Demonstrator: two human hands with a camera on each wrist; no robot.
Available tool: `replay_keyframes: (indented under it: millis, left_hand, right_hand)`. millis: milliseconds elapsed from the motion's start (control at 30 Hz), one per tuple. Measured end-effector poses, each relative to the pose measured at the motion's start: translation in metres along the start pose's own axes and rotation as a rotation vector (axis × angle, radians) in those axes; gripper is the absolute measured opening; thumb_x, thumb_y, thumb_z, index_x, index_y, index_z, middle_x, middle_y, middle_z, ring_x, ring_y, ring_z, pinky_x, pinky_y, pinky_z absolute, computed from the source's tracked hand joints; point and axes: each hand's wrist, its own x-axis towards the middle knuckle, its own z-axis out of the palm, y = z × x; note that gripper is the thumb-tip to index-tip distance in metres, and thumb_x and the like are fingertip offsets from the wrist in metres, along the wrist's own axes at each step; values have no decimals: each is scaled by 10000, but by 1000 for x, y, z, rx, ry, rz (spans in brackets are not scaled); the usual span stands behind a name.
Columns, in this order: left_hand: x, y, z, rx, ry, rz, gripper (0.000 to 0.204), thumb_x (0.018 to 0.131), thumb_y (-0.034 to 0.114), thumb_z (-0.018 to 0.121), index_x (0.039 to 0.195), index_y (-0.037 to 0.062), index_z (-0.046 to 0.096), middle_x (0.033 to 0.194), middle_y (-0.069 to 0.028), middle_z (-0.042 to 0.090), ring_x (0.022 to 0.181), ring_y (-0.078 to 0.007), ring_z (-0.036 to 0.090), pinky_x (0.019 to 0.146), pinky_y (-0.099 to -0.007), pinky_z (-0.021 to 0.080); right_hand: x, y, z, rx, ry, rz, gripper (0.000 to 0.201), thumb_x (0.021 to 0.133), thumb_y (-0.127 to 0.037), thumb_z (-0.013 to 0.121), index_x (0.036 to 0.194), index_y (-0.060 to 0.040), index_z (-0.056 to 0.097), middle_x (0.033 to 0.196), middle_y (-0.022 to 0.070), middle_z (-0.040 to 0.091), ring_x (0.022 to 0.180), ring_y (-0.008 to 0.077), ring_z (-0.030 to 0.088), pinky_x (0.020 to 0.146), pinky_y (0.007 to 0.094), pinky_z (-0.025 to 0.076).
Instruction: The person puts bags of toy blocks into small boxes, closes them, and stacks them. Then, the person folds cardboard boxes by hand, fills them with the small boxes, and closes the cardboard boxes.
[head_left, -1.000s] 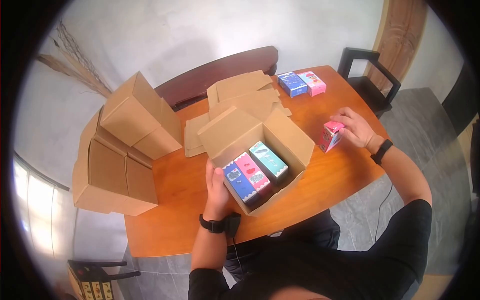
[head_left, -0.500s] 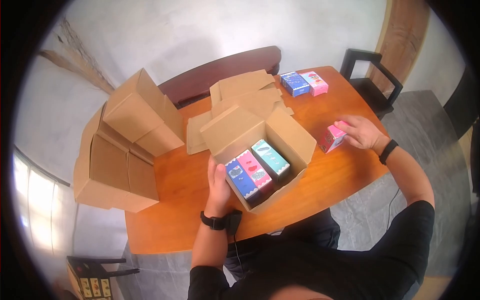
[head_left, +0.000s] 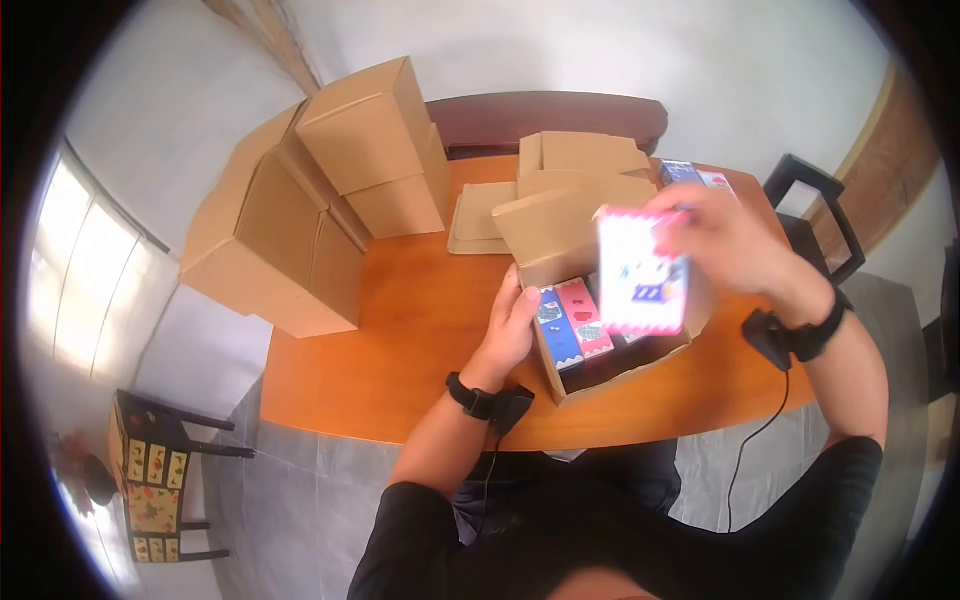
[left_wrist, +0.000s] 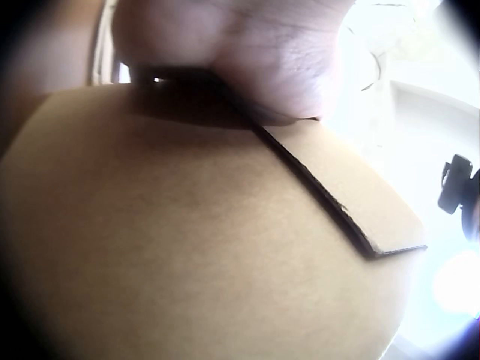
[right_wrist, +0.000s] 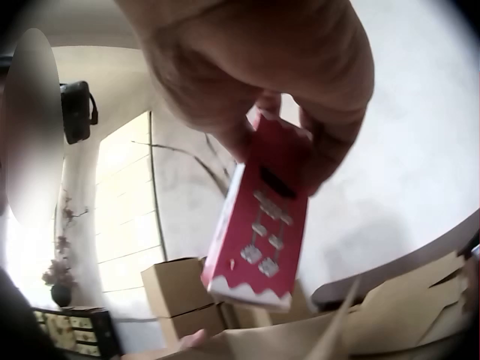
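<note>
Pinched by its upper end, a pink and white box hangs from the right hand above the open carton; its pink narrow side faces the right wrist view. The left hand grips the left wall of the open cardboard carton, thumb over the rim. Inside the carton stand a blue box and a pink box side by side; the held box mostly hides what is to their right. In the left wrist view, the palm rests against the carton's brown wall.
Tall cardboard cartons stand on the table's left. Flattened cardboard lies behind the open carton. A blue box and a pink one sit at the back right, partly hidden by the right hand. A black chair stands beyond.
The right hand has lifted the pink box off the table's right side and carried it left over the carton. The left hand stays on the carton. The head view has shifted.
</note>
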Motion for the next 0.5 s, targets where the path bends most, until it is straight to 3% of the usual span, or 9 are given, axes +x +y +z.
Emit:
replay_keyframes:
  millis: [33,67,100,133,233,267,400,467,500]
  left_hand:
    - [0,1,0,37,-10,8,605,1026,358,510,1465,-16,326,1399,-128,497,1281,-202,482,1085,-358,377]
    - [0,3,0,75,-21,15,613,1026,369,509,1465,-17,326,1404,-130,492,1286,-205,475,1088,-358,372]
    - [0,4,-1,112,-32,22,620,1025,379,507,1465,-18,325,1409,-131,487,1290,-207,469,1092,-358,367]
    - [0,5,0,80,-43,21,618,1026,379,504,1462,-21,327,1406,-134,485,1287,-207,466,1093,-361,361]
    - [1,1,-3,92,-42,7,625,1021,380,510,1460,-26,328,1402,-136,486,1279,-207,469,1092,-361,358]
    - [1,3,0,116,-21,6,624,1014,370,523,1453,-30,332,1397,-135,487,1280,-206,465,1087,-358,360]
    - [1,3,-3,134,-52,-14,625,1023,402,486,1447,-34,339,1397,-138,485,1283,-208,462,1087,-364,356]
    - [2,-7,-11,146,6,22,615,1034,440,424,1428,-30,365,1371,-143,503,1273,-204,467,1088,-367,353]
    - [3,-14,-11,13,98,43,559,1042,420,379,1371,-28,438,1333,-157,541,1263,-227,487,1088,-377,359]
  right_hand:
    - [16,16,15,106,-117,64,234,951,-108,618,1158,1,623,1011,96,688,934,140,649,804,292,527]
    - [26,8,32,37,-156,231,229,941,-136,640,1124,2,637,1027,87,683,918,153,659,815,296,536]
    - [34,5,46,-242,-179,216,248,928,-147,648,1128,0,645,1033,103,691,922,176,668,814,303,534]
    - [47,30,59,-287,-218,176,269,918,-144,649,1151,-8,641,1028,129,703,921,215,683,824,333,532]
    - [53,32,78,-423,-303,129,281,904,-126,646,1160,-9,642,1040,150,711,936,251,686,849,364,527]
    - [50,28,83,-519,-283,108,282,894,-133,657,1145,-5,649,1055,168,709,978,289,679,872,385,523]
    - [39,18,84,-596,-212,-5,262,888,-130,662,1121,-11,662,1067,176,707,1011,308,672,874,393,521]
    - [33,6,74,-620,-146,-14,274,884,-140,669,1129,-17,662,1080,186,701,1020,330,666,886,405,517]
    - [32,7,65,-619,-138,0,274,884,-140,669,1129,-17,662,1080,186,701,1020,330,666,886,405,517]
